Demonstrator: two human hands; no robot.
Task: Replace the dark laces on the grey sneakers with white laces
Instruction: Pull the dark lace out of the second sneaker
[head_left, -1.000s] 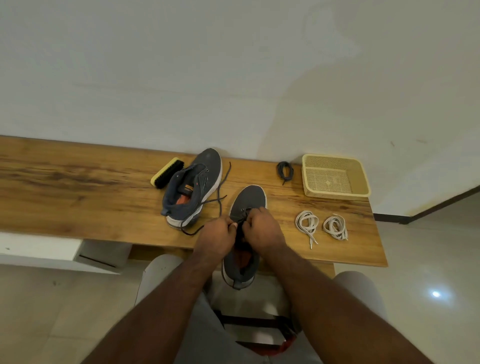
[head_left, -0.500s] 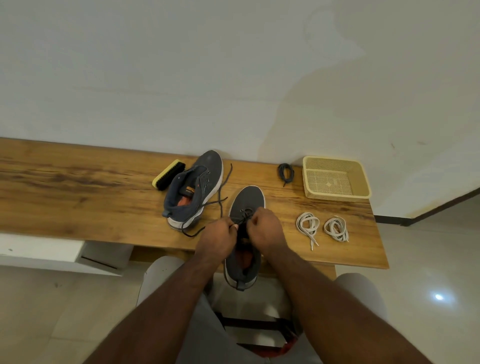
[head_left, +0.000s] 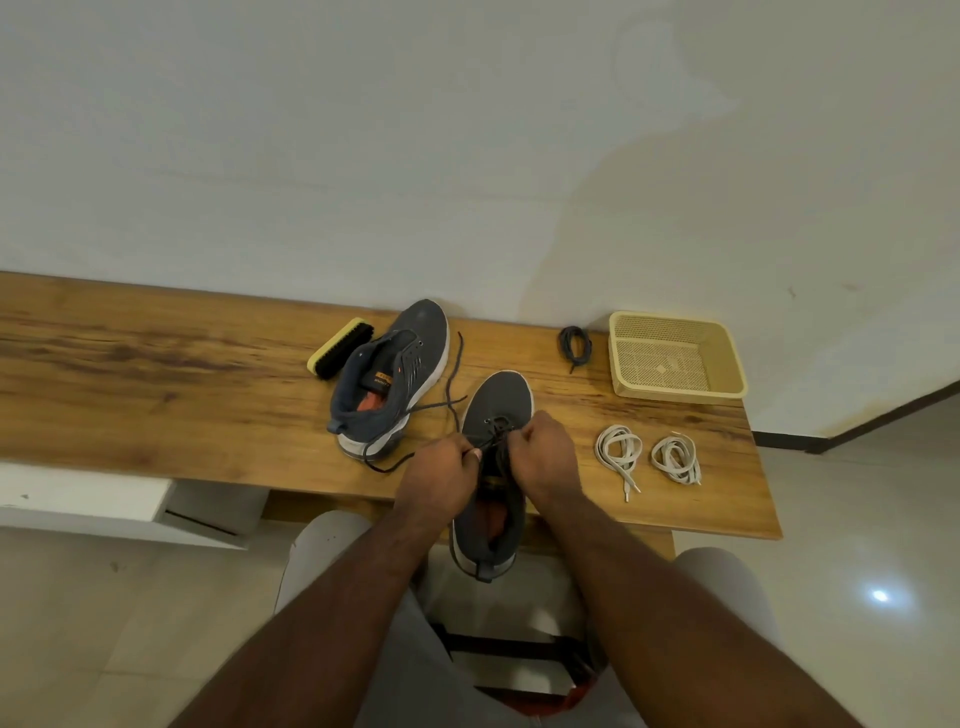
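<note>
The near sneaker lies lengthwise across the front edge of the table, toe toward the wall, heel hanging over the edge above the person's lap. Both hands work at its eyelets: the left hand has its fingers curled and pinches the dark lace just left of the shoe's throat, while the right hand has its fingers closed over the lace rows on the shoe's right side, though exactly which strand it grips is hidden. This shoe looks partly unlaced; only a few crossings show near the toe.

Left of this sneaker, the other sneaker lies on its side with loose dark lace ends trailing toward the near shoe, so it seems loosened but not stripped. A brush sits just beyond it.

Right of the near sneaker, two coiled white laces lie untouched on the table. Beyond them stand a small dark lace bundle and a yellow basket.

By my reckoning the job is early: dark laces are not yet fully out, and no white lace has been threaded.
</note>
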